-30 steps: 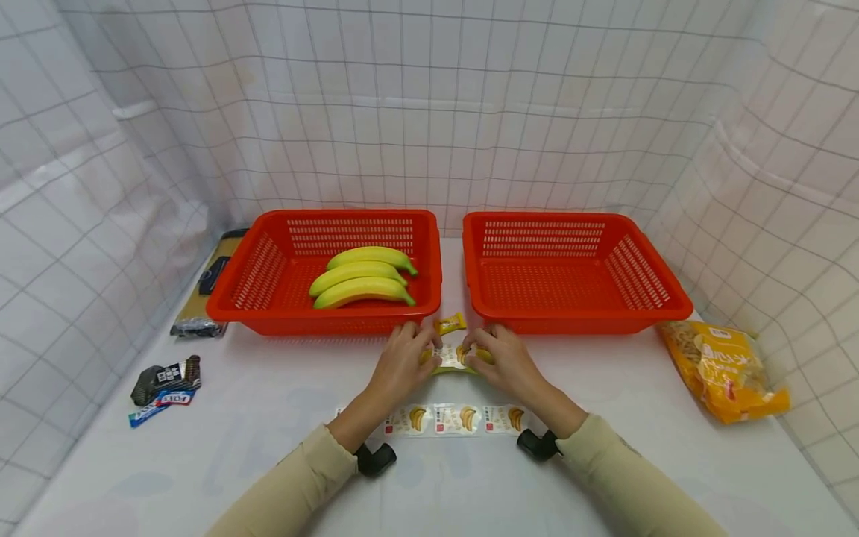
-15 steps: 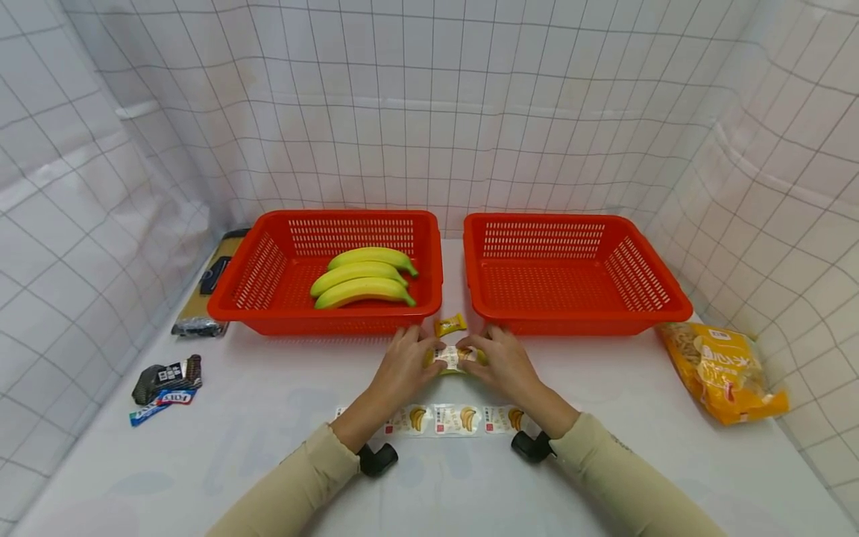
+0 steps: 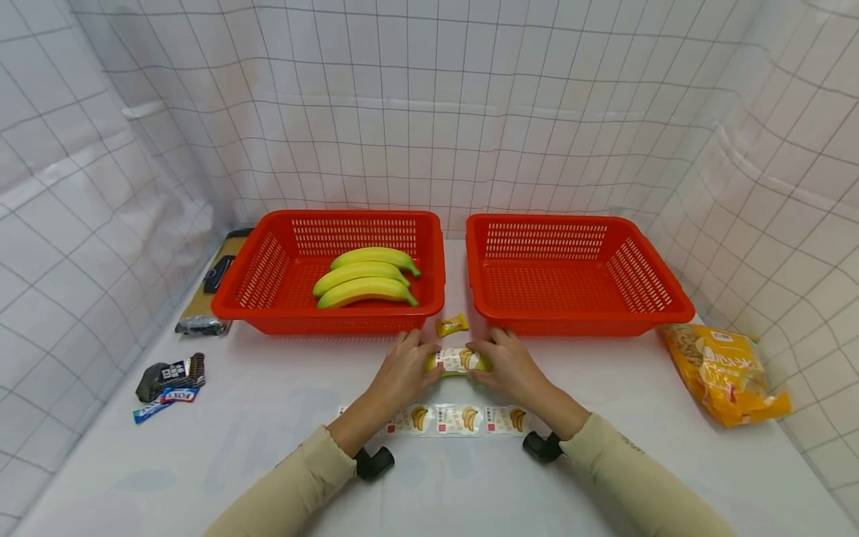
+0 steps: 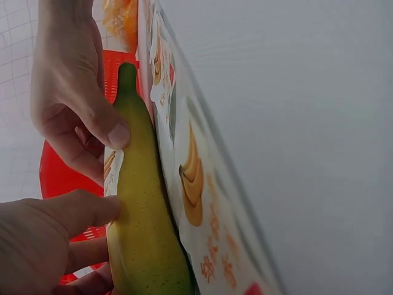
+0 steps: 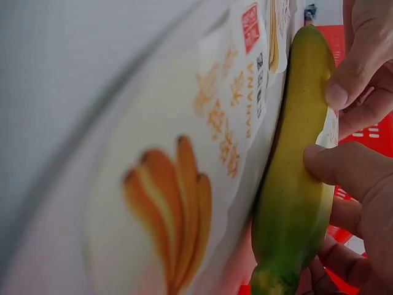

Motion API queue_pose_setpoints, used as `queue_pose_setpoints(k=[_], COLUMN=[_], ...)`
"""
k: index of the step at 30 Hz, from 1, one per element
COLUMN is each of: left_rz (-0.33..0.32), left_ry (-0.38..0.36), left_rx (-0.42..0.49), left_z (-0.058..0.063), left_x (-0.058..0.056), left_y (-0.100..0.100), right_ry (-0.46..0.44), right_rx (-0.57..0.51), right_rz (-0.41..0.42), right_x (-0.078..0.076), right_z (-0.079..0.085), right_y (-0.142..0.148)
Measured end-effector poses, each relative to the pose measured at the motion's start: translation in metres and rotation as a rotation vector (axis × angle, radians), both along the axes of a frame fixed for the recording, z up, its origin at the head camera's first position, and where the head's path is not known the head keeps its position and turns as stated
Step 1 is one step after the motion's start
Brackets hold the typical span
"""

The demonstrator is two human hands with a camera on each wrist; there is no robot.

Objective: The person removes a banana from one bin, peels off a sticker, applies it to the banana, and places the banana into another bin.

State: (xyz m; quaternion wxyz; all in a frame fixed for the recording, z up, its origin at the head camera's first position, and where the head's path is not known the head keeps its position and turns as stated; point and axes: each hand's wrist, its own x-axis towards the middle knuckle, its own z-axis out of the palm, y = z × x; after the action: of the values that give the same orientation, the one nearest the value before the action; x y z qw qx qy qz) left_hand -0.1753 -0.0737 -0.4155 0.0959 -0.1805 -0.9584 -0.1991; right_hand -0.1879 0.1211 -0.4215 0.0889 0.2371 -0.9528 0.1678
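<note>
Over on the left of the desk (image 3: pixel 282 388), dark snack packs (image 3: pixel 171 377) lie near a red basket (image 3: pixel 335 325) carrying three bananas (image 3: pixel 362 276). Mid-desk, here's the left hand (image 3: pixel 397 367) grasping the labelled banana (image 4: pixel 140 215), thumb on its near side, and the right hand (image 3: pixel 512 365) gripping it too, a strip of labels (image 3: pixel 458 420) lying just nearer, a yellow packet (image 3: pixel 452 324) just on the far side! Further right sits a second red basket (image 3: pixel 584 327), with an orange bag (image 3: pixel 730 377) to its near right.

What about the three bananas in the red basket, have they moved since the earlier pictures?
No, neither sideways nor up or down: the three bananas lie in the same place against the walls of their red basket.
</note>
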Motion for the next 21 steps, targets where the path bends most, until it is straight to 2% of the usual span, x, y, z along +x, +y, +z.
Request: queue_pose_setpoints(k=[6, 16, 21], left_rz=[-0.035, -0.041, -0.034], left_ry=[0.012, 0.085, 0.047], left_rx=[-0.038, -0.099, -0.071], left_z=[0.0004, -0.002, -0.0036], left_x=[-0.005, -0.0077, -0.0049], left_y=[0.0055, 0.0091, 0.007], right_ry=[0.046, 0.072, 0.069], right_rx=[0.001, -0.012, -0.013], right_rz=[0.022, 0.006, 0.002], right_x=[0.0, -0.0012, -0.0015], right_z=[-0.0015, -0.0041, -0.0026], right_y=[0.0026, -0.001, -0.0039])
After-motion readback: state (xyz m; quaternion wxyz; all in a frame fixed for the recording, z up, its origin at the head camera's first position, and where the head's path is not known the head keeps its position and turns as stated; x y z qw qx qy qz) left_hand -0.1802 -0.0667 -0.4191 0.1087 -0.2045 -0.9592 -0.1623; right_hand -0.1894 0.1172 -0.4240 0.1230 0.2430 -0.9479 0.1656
